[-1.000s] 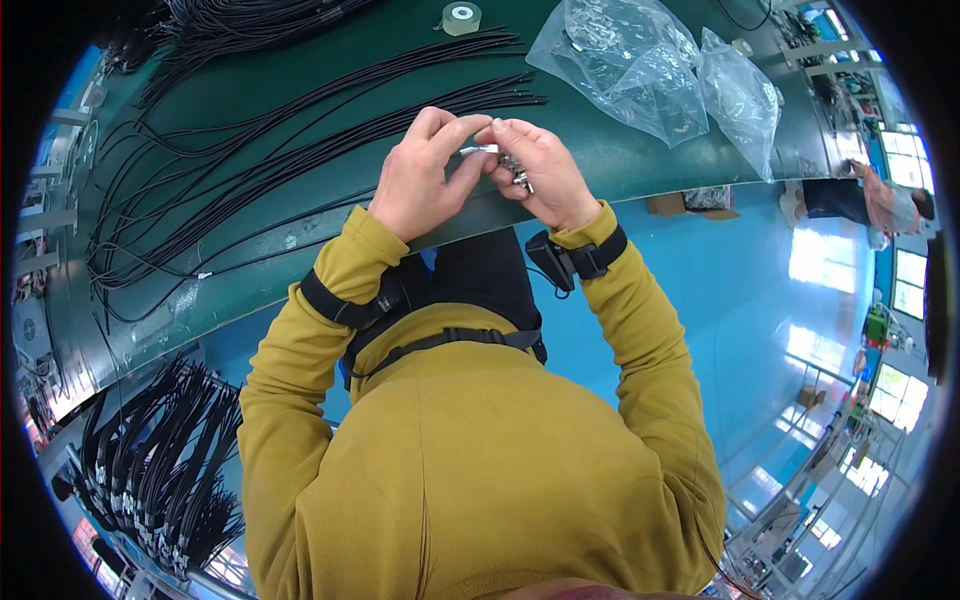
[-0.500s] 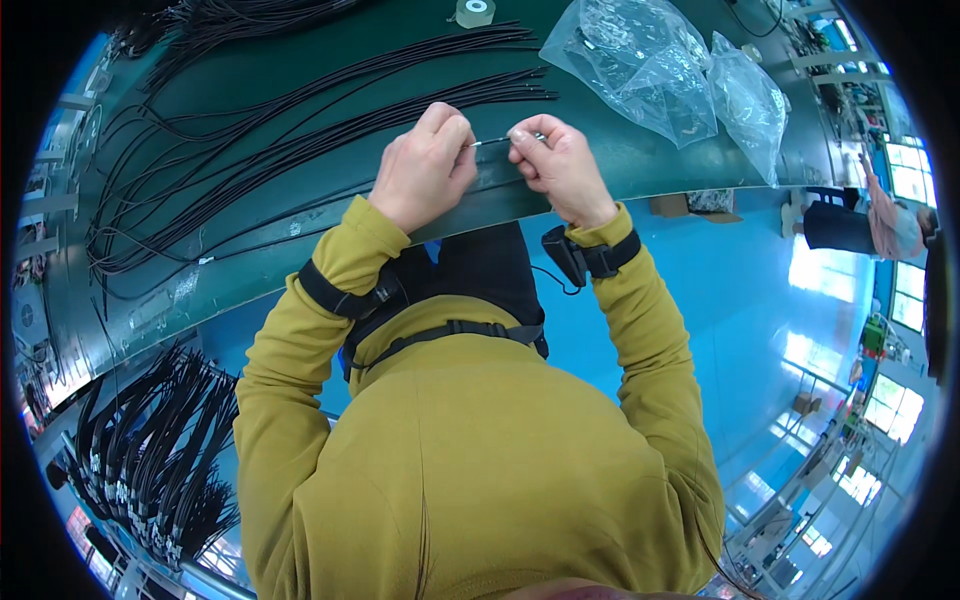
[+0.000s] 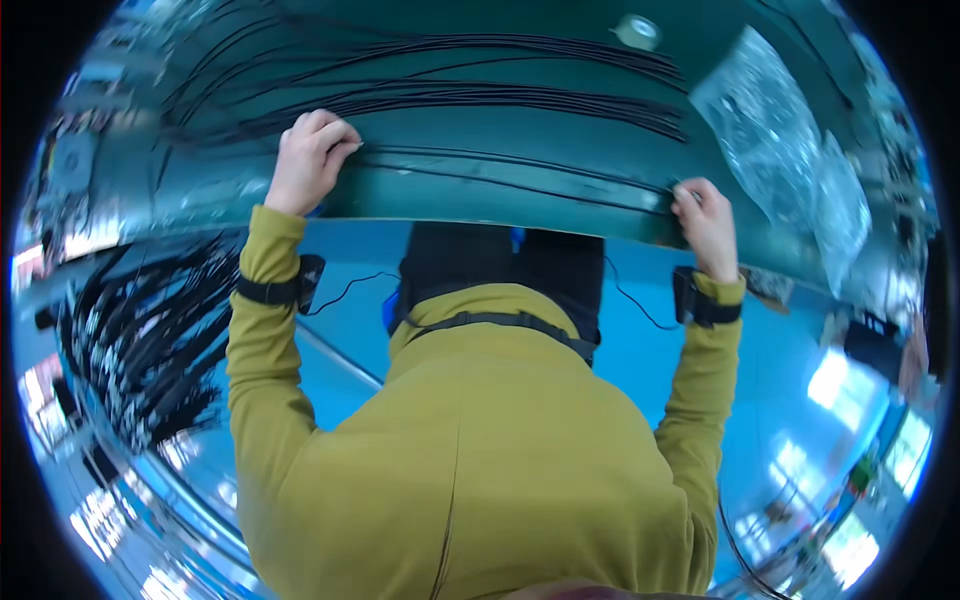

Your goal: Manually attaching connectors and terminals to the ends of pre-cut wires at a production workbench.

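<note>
My left hand (image 3: pixel 314 162) is closed in a pinch above the green table, its fingertips at the left end of a thin black cable (image 3: pixel 510 158). That cable runs rightward, nearly straight, to my right hand (image 3: pixel 706 222), which is closed with thumb and fingers pinching close to its other end. Blur hides the exact grip at both ends. Nearer the table's front edge, a second single black cable (image 3: pixel 520 186) lies roughly alongside. Beyond my hands, a bundle of black cables (image 3: pixel 540 96) is spread lengthwise on the table.
Another cable bundle (image 3: pixel 520 43) lies farther back, near a tape roll (image 3: pixel 638 32). Clear plastic bags (image 3: pixel 765 125) rest at the table's right. Many black cables hang on a rack (image 3: pixel 150 345) at lower left. The table's front edge (image 3: pixel 460 220) runs just before my body.
My hands have gone from close together to wide apart, the left moving left and the right moving right and nearer me. The cable now stretches between them. The view has shifted too.
</note>
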Action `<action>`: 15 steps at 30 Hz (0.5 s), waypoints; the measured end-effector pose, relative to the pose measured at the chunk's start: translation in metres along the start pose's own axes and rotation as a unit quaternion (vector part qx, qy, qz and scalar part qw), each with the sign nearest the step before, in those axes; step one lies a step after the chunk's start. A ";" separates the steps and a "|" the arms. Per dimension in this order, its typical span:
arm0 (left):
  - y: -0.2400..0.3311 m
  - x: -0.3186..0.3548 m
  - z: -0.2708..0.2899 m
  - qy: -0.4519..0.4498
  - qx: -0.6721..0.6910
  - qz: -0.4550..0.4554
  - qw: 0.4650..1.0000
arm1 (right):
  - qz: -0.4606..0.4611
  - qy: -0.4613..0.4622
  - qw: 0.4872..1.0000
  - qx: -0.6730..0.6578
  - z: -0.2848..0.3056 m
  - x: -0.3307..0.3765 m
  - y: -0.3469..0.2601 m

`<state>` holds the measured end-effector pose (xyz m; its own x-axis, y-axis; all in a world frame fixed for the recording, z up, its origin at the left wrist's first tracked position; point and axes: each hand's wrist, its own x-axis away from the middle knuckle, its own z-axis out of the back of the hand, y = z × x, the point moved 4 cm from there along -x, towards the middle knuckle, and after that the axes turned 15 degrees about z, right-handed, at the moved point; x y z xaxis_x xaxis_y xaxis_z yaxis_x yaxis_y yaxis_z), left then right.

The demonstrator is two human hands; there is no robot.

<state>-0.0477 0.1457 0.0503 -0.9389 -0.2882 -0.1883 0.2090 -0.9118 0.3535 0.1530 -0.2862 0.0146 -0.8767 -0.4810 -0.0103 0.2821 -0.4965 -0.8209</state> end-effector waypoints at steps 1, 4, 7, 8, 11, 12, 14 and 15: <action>-0.013 0.002 0.004 0.003 -0.001 0.005 1.000 | 0.002 -0.007 1.000 0.021 -0.001 -0.001 0.001; -0.046 0.011 0.014 0.010 -0.054 0.045 0.997 | 0.051 -0.025 0.994 0.095 -0.002 -0.002 -0.001; -0.069 0.015 0.020 0.007 -0.072 0.078 0.994 | 0.035 -0.027 0.994 0.097 -0.003 -0.002 0.000; -0.074 0.016 0.021 0.005 -0.073 0.088 0.993 | 0.028 -0.026 0.994 0.103 -0.003 -0.002 0.000; -0.081 0.018 0.023 0.004 -0.069 0.084 0.994 | 0.030 -0.023 0.994 0.103 -0.003 -0.001 -0.002; -0.080 0.019 0.023 0.007 -0.059 0.066 0.996 | 0.043 -0.018 0.997 0.068 -0.005 -0.001 -0.003; -0.082 0.019 0.019 -0.040 -0.041 0.085 0.995 | 0.051 -0.013 0.997 0.061 -0.004 0.000 -0.004; -0.081 0.020 0.020 -0.044 -0.034 0.083 0.995 | 0.093 -0.024 0.992 0.086 -0.002 0.000 -0.006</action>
<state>-0.0884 0.2193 0.0360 -0.9096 -0.4123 -0.0512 0.3781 -0.8724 0.3098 0.1509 -0.2815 0.0188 -0.7850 -0.6074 -0.1219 0.5027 -0.5095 -0.6984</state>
